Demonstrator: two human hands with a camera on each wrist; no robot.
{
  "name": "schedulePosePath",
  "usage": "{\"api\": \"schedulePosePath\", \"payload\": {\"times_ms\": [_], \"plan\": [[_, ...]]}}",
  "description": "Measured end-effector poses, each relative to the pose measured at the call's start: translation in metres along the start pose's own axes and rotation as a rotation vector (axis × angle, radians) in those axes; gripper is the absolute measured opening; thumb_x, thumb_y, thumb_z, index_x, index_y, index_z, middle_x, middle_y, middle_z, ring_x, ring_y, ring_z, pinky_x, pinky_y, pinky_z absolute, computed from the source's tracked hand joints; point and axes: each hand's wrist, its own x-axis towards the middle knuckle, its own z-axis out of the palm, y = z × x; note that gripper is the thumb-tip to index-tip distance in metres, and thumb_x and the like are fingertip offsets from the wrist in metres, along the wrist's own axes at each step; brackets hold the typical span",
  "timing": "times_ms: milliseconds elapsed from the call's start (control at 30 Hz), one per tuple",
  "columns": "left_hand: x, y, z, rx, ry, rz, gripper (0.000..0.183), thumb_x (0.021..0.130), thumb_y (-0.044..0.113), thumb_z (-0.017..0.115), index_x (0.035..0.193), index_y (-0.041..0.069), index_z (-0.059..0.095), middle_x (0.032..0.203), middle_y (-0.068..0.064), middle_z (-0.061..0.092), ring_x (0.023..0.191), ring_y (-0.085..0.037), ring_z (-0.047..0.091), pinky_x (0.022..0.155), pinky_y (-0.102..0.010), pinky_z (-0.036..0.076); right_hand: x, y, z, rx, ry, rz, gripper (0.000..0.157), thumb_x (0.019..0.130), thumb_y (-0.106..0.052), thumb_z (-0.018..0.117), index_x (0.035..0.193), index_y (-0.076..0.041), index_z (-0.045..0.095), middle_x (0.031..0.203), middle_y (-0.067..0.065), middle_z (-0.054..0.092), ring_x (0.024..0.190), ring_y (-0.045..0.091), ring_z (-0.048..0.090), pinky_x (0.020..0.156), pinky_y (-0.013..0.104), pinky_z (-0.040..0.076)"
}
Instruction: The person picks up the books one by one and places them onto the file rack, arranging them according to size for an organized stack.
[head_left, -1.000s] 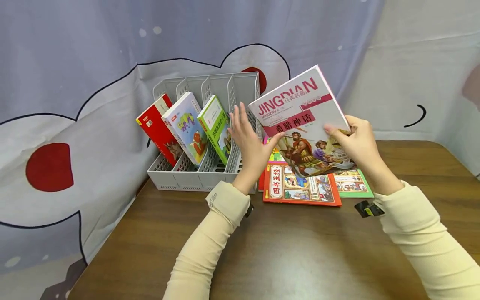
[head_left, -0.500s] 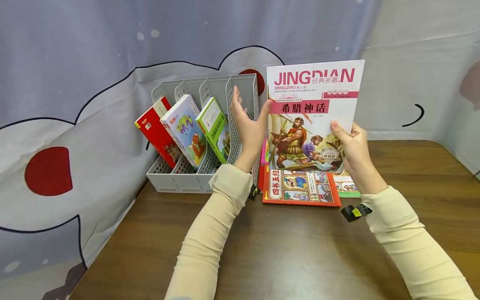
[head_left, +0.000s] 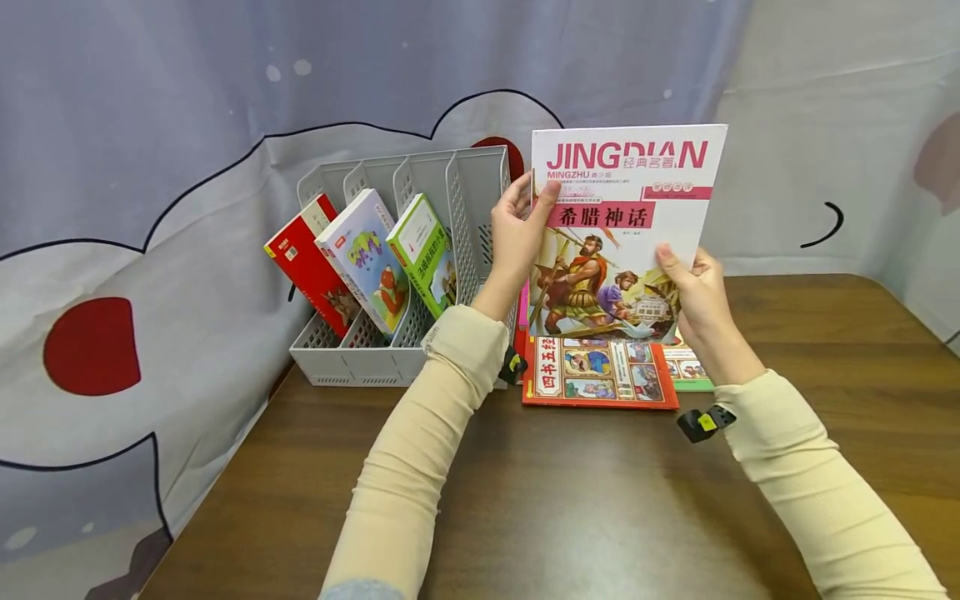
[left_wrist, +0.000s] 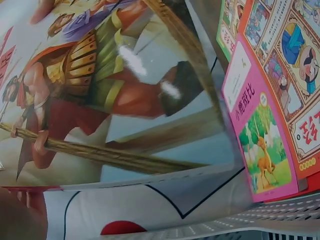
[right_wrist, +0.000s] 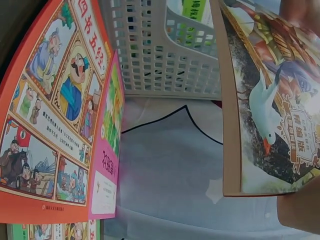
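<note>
"Where do we find the hands?"

"On opposite edges of one book (head_left: 628, 233), apart from each other. We see the left hand (head_left: 521, 237) gripping its left edge, thumb on the cover and fingers behind."

"And the right hand (head_left: 699, 292)?"

"It pinches the lower right edge, with the thumb flat on the cover. We can't make out most of the fingers behind it."

"How does the book sit?"

"Raised upright, cover towards us: JINGDIAN in pink across the top, painted figures below. In the head view it hides part of the books lying behind and below it."

"Which ones can we name?"

"An orange book (head_left: 600, 375) with comic panels lies on top. From the left wrist we spot a pink book (left_wrist: 262, 145) with a deer, partly covered by the orange one. A green-edged book (head_left: 692, 375) pokes out at the right."

"What do we have to the left of those?"

"A grey rack (head_left: 367, 367) with perforated dividers, just beside the pile. Three books lean left in it, one per slot, starting from the left: a red book (head_left: 311, 275), a white book (head_left: 365, 262), a green book (head_left: 425, 258)."

"And further out?"

"Cream sleeves (head_left: 408, 458) rolled back from both wrists, with a black strap (head_left: 707, 423) showing at the right one. Rack and pile rest on a brown table (head_left: 585, 500), and behind hangs a printed cloth (head_left: 375, 58), grey-violet and white with black outlines and red spots."
</note>
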Motion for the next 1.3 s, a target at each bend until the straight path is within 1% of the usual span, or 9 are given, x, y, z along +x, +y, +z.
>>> {"api": "schedulePosePath", "payload": {"times_ms": [133, 267, 367, 467, 667, 867, 967, 1167, 1300], "plan": [[0.000, 0.000, -0.004, -0.082, -0.068, -0.038, 0.029, 0.093, 0.016, 0.059, 0.108, -0.008, 0.065, 0.094, -0.030, 0.067, 0.058, -0.002, 0.064, 0.054, -0.021, 0.054, -0.001, 0.001, 0.001, -0.031, -0.020, 0.016, 0.011, 0.089, -0.011, 0.063, 0.085, -0.019, 0.070, 0.077, -0.009, 0.072, 0.067, 0.003, 0.065, 0.065, 0.014, 0.050], [-0.004, 0.001, -0.011, -0.129, -0.088, -0.101, 0.029, 0.092, 0.014, 0.061, 0.109, -0.009, 0.064, 0.097, -0.030, 0.066, 0.057, -0.002, 0.064, 0.055, -0.021, 0.054, -0.002, 0.001, -0.001, -0.079, -0.060, 0.031, 0.013, 0.091, -0.011, 0.061, 0.088, -0.020, 0.069, 0.079, -0.010, 0.073, 0.069, 0.002, 0.066, 0.065, 0.015, 0.051], [-0.006, 0.004, -0.014, -0.163, -0.071, -0.145, 0.029, 0.091, 0.013, 0.062, 0.109, -0.009, 0.064, 0.099, -0.030, 0.066, 0.059, -0.003, 0.064, 0.057, -0.021, 0.054, -0.002, 0.001, -0.001, -0.135, -0.104, 0.027, 0.012, 0.091, -0.011, 0.061, 0.092, -0.021, 0.067, 0.083, -0.012, 0.072, 0.072, 0.001, 0.065, 0.066, 0.014, 0.050], [-0.010, 0.007, -0.016, -0.204, -0.039, -0.161, 0.028, 0.090, 0.012, 0.063, 0.109, -0.010, 0.063, 0.101, -0.030, 0.065, 0.060, -0.004, 0.065, 0.058, -0.020, 0.054, -0.002, 0.000, 0.001, -0.205, -0.126, 0.006, 0.015, 0.091, -0.009, 0.061, 0.098, -0.022, 0.065, 0.086, -0.014, 0.071, 0.076, 0.000, 0.064, 0.069, 0.014, 0.049], [-0.016, 0.010, -0.018, -0.203, 0.055, -0.116, 0.027, 0.091, 0.012, 0.062, 0.104, -0.011, 0.064, 0.095, -0.029, 0.068, 0.057, -0.002, 0.063, 0.055, -0.017, 0.052, -0.002, 0.003, 0.003, -0.259, -0.135, 0.003, 0.023, 0.091, -0.005, 0.060, 0.107, -0.021, 0.057, 0.091, -0.014, 0.068, 0.081, -0.001, 0.064, 0.074, 0.011, 0.050], [-0.013, 0.010, -0.028, -0.269, 0.165, -0.116, 0.028, 0.094, 0.018, 0.057, 0.107, -0.007, 0.063, 0.076, 0.003, 0.068, 0.061, -0.001, 0.062, 0.057, -0.017, 0.050, -0.008, 0.004, 0.003, -0.299, -0.081, 0.000, 0.029, 0.092, -0.006, 0.058, 0.118, -0.017, 0.053, 0.093, -0.012, 0.065, 0.084, -0.001, 0.061, 0.075, 0.011, 0.050], [-0.010, 0.013, -0.036, -0.300, 0.230, -0.109, 0.030, 0.095, 0.020, 0.055, 0.111, -0.004, 0.062, 0.078, 0.007, 0.066, 0.067, -0.001, 0.063, 0.062, -0.017, 0.051, -0.013, 0.004, 0.001, -0.318, -0.079, -0.008, 0.029, 0.094, -0.009, 0.056, 0.121, -0.017, 0.051, 0.093, -0.013, 0.066, 0.088, -0.001, 0.062, 0.075, 0.011, 0.051], [-0.003, 0.017, -0.054, -0.291, 0.326, -0.054, 0.029, 0.094, 0.018, 0.056, 0.112, -0.004, 0.062, 0.080, 0.007, 0.067, 0.069, 0.000, 0.063, 0.064, -0.016, 0.050, -0.018, 0.010, 0.000, -0.405, -0.165, 0.012, 0.023, 0.097, -0.019, 0.051, 0.120, -0.021, 0.049, 0.092, -0.020, 0.067, 0.093, -0.003, 0.062, 0.079, 0.012, 0.050], [0.003, 0.023, -0.064, -0.300, 0.376, 0.000, 0.027, 0.093, 0.017, 0.057, 0.110, -0.004, 0.063, 0.080, 0.008, 0.068, 0.069, -0.001, 0.065, 0.065, -0.017, 0.051, -0.020, 0.015, 0.002, -0.505, -0.232, 0.045, 0.029, 0.099, -0.023, 0.048, 0.126, -0.012, 0.047, 0.093, -0.024, 0.064, 0.096, -0.006, 0.059, 0.079, 0.011, 0.050]]}}
